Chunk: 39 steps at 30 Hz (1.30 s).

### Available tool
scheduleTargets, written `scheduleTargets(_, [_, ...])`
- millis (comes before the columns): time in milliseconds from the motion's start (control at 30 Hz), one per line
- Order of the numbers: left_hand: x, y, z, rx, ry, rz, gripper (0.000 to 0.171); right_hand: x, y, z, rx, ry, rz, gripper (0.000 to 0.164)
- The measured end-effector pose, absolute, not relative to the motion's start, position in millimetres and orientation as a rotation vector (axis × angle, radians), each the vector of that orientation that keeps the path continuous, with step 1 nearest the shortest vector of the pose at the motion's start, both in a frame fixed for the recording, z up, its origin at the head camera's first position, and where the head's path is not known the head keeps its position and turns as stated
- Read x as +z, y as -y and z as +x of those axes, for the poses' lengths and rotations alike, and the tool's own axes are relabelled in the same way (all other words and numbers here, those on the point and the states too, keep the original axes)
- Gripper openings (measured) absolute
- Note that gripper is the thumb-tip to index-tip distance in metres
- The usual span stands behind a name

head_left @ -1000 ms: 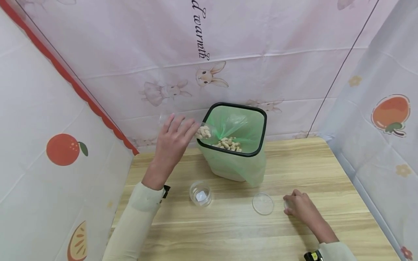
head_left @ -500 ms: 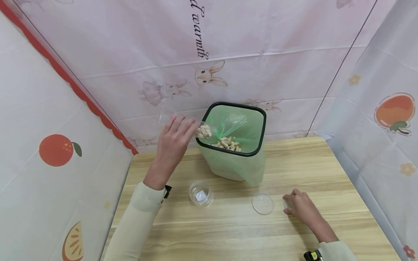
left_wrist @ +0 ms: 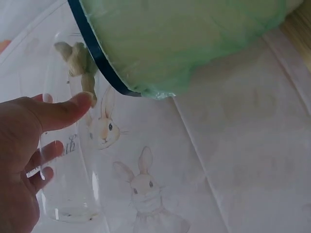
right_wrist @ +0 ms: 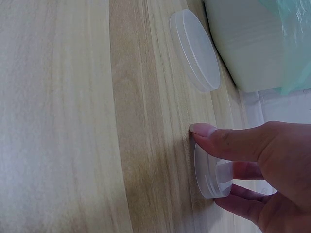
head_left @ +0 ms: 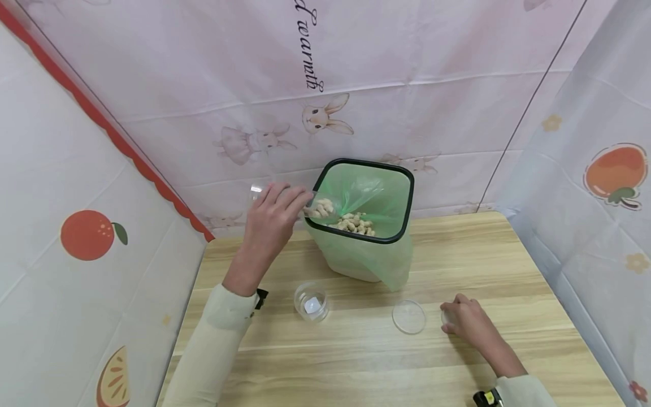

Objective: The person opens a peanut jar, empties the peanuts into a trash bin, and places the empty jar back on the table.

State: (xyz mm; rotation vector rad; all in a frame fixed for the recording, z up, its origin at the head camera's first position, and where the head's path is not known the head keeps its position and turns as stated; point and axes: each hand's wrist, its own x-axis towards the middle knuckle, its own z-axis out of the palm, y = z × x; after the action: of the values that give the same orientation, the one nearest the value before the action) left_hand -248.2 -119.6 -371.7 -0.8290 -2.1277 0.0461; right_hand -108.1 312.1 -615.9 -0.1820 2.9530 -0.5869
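Note:
My left hand (head_left: 272, 220) grips a clear jar (left_wrist: 70, 194), tipped over on its side, its mouth at the left rim of a bin (head_left: 356, 261) lined with a green bag (head_left: 396, 265). Peanuts (head_left: 322, 208) are bunched inside the jar near its mouth. More peanuts (head_left: 357, 225) lie in the bag below. At the right of the table, my right hand (head_left: 469, 322) pinches a small clear lid (right_wrist: 209, 170) by its edge between thumb and fingers; in the head view the hand mostly covers this lid.
A second clear lid (head_left: 409, 317) lies flat on the wooden table (head_left: 356, 367), left of my right hand. Another clear jar (head_left: 311, 302), with something small and white at its bottom, stands in front of the bin. Printed cloth walls (head_left: 229, 68) enclose the back and sides.
The jar has turned slightly in my left hand's grip, and the peanuts in it have shifted a little toward the bin. My right hand and the lid stay put.

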Motion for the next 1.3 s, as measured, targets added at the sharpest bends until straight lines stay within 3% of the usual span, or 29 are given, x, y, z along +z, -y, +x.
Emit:
scheduleTargets(400, [-368.9, 119.5, -248.4, 0.012, 2.119, -0.821, 0.043, -617.9, -312.7, -108.3, -0.578, -2.959, -0.177, 0.048])
scheduleTargets(1300, [-368.2, 121.5, -247.4, 0.181, 2.08, -0.825, 0.039, -617.2, -312.0, -107.0, -0.579, -2.972, -0.179, 0.049])
